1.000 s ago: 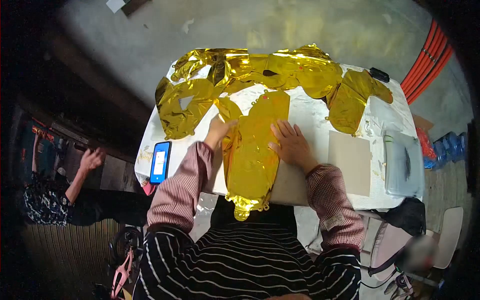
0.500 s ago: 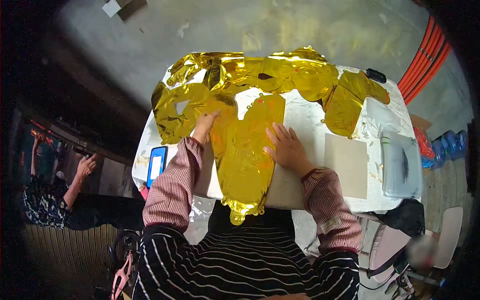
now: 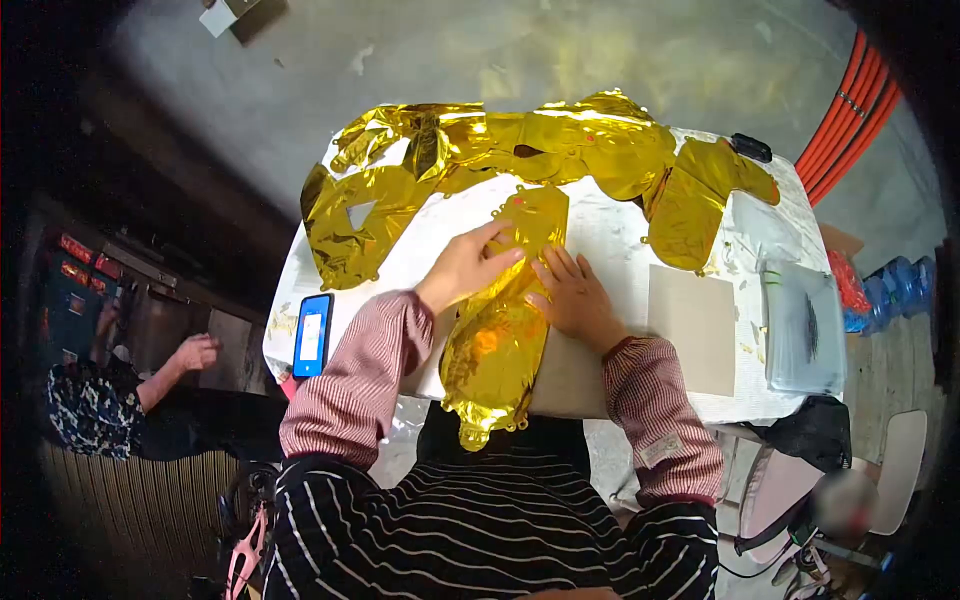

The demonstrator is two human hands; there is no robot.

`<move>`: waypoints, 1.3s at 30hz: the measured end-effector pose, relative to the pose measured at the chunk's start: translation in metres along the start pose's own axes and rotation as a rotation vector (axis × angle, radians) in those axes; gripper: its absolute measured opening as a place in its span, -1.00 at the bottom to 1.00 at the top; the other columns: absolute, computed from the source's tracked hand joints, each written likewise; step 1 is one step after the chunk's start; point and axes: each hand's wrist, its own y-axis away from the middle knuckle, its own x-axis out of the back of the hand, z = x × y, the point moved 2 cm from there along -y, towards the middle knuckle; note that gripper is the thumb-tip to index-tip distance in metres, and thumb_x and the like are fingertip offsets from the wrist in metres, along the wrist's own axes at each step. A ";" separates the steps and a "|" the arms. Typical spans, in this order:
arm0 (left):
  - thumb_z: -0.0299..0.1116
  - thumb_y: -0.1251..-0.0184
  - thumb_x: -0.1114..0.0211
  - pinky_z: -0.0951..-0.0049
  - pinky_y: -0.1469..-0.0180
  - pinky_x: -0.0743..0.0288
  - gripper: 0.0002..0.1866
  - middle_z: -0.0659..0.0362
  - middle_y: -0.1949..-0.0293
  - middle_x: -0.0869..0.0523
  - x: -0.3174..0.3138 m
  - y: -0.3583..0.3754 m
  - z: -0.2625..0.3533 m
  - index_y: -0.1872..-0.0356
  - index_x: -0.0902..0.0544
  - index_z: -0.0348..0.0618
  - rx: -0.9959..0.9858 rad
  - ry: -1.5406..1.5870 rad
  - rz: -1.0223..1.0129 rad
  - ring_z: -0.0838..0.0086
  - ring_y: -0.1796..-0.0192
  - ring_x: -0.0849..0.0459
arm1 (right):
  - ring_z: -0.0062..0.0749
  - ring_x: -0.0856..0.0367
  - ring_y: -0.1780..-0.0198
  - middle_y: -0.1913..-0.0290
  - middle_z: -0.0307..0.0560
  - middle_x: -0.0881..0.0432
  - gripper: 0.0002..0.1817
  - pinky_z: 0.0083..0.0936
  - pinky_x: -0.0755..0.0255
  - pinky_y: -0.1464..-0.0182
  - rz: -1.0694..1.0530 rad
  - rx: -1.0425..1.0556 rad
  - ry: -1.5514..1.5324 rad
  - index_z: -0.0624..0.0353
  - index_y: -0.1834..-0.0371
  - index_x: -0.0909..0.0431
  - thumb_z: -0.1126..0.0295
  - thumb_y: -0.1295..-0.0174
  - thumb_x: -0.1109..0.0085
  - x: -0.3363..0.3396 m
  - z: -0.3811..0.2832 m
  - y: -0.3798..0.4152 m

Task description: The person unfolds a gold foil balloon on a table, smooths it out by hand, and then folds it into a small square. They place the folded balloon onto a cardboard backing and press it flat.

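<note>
A gold foil balloon [image 3: 495,360], flat and deflated, lies lengthwise in front of me, its tabbed lower end hanging over the table's near edge. Its left side is folded over toward the middle. My left hand [image 3: 466,264] has hold of the folded-over foil at the upper left, thumb and fingers closing on it; part of the grip is hidden. Against the balloon's right edge, my right hand [image 3: 578,298] lies flat with its fingers spread, partly on the foil and partly on the table.
More gold foil balloons [image 3: 560,140] run along the far side of the white-covered table [image 3: 610,235]. A phone [image 3: 313,335] lies at left; a beige board [image 3: 692,330] and clear plastic bags [image 3: 803,330] lie at right. Another person's hand [image 3: 197,351] shows at far left.
My left hand has moved right, bringing the balloon's left side over toward its middle. My right hand stays in place. At far left, the other person's hand has lowered and moved right.
</note>
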 end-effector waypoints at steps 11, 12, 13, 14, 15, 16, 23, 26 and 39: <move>-0.38 -0.17 -0.42 0.23 0.10 -0.48 -0.47 -0.07 0.17 -0.59 -0.003 0.173 0.014 -0.16 -0.48 -0.28 0.218 -0.261 0.102 0.11 0.14 -0.60 | -0.06 -0.12 -0.51 -0.43 0.06 -0.28 -0.43 0.03 0.03 -0.48 -0.005 0.016 -0.001 0.17 -0.25 -0.43 0.00 -0.33 -0.05 -0.001 0.002 -0.001; -0.44 -0.19 -0.39 0.29 0.25 -0.49 -0.61 -0.04 0.27 -0.58 -0.006 0.176 0.011 -0.05 -0.55 -0.26 0.146 -0.271 0.200 0.15 0.28 -0.62 | -0.07 -0.12 -0.51 -0.43 0.06 -0.28 -0.43 0.02 0.03 -0.48 -0.014 0.016 0.007 0.17 -0.25 -0.43 0.00 -0.33 -0.05 -0.001 0.002 -0.001; -0.51 -0.23 -0.33 0.26 0.26 -0.50 -0.78 -0.05 0.32 -0.58 -0.009 0.174 0.009 0.12 -0.58 -0.29 0.060 -0.286 0.257 0.07 0.31 -0.63 | -0.09 -0.11 -0.51 -0.43 0.05 -0.27 -0.43 0.01 0.04 -0.49 -0.005 0.013 0.004 0.17 -0.25 -0.43 -0.01 -0.33 -0.05 -0.001 0.002 -0.001; -0.51 -0.23 -0.33 0.26 0.26 -0.50 -0.78 -0.05 0.32 -0.58 -0.013 0.176 0.005 0.12 -0.58 -0.29 0.065 -0.288 0.260 0.07 0.31 -0.63 | -0.10 -0.09 -0.52 -0.44 0.04 -0.26 -0.43 0.00 0.05 -0.49 0.005 0.009 0.001 0.17 -0.25 -0.43 -0.02 -0.34 -0.04 0.000 0.001 -0.002; -0.51 -0.24 -0.32 0.24 0.27 -0.51 -0.83 -0.05 0.33 -0.59 -0.016 0.174 0.007 0.17 -0.58 -0.30 0.037 -0.291 0.272 0.05 0.31 -0.63 | -0.10 -0.09 -0.52 -0.44 0.04 -0.26 -0.43 0.00 0.05 -0.49 0.004 0.011 -0.001 0.17 -0.25 -0.43 -0.02 -0.34 -0.04 0.004 -0.001 -0.003; -0.52 -0.25 -0.30 0.23 0.28 -0.51 -0.87 -0.06 0.33 -0.60 -0.019 0.173 0.009 0.22 -0.59 -0.31 0.006 -0.293 0.283 0.03 0.30 -0.64 | -0.11 -0.08 -0.52 -0.44 0.03 -0.26 -0.42 0.00 0.06 -0.50 -0.068 -0.013 0.003 0.17 -0.26 -0.42 -0.02 -0.34 -0.02 0.009 -0.003 -0.004; -0.47 -0.33 -0.27 0.37 0.28 -0.47 -0.89 0.08 0.37 -0.61 0.004 0.146 -0.007 0.25 -0.64 -0.32 -0.020 -0.101 0.200 0.32 0.36 -0.58 | -0.10 -0.03 -0.55 -0.47 0.04 -0.21 -0.38 -0.01 0.10 -0.51 -0.049 -0.007 -0.011 0.20 -0.32 -0.35 -0.03 -0.37 0.02 0.006 -0.001 -0.001; -0.45 -0.36 -0.23 0.32 0.00 -0.49 -0.78 0.01 0.11 -0.66 0.011 0.107 -0.032 0.02 -0.62 -0.28 -0.160 -0.135 0.125 0.21 0.06 -0.62 | -0.09 -0.03 -0.55 -0.49 0.05 -0.19 -0.38 -0.01 0.10 -0.51 -0.035 -0.007 -0.006 0.21 -0.32 -0.35 -0.02 -0.37 0.02 0.001 0.001 -0.001; -0.20 -0.44 -0.17 0.14 -0.47 -0.09 -0.43 0.03 -0.45 -0.32 -0.011 0.048 -0.070 -0.40 -0.34 -0.18 -0.246 -0.365 -0.167 0.11 -0.51 -0.20 | -0.10 -0.01 -0.55 -0.50 0.01 -0.18 -0.39 0.00 0.10 -0.50 -0.057 -0.026 -0.064 0.08 -0.38 -0.34 0.00 -0.36 0.00 0.002 0.000 -0.001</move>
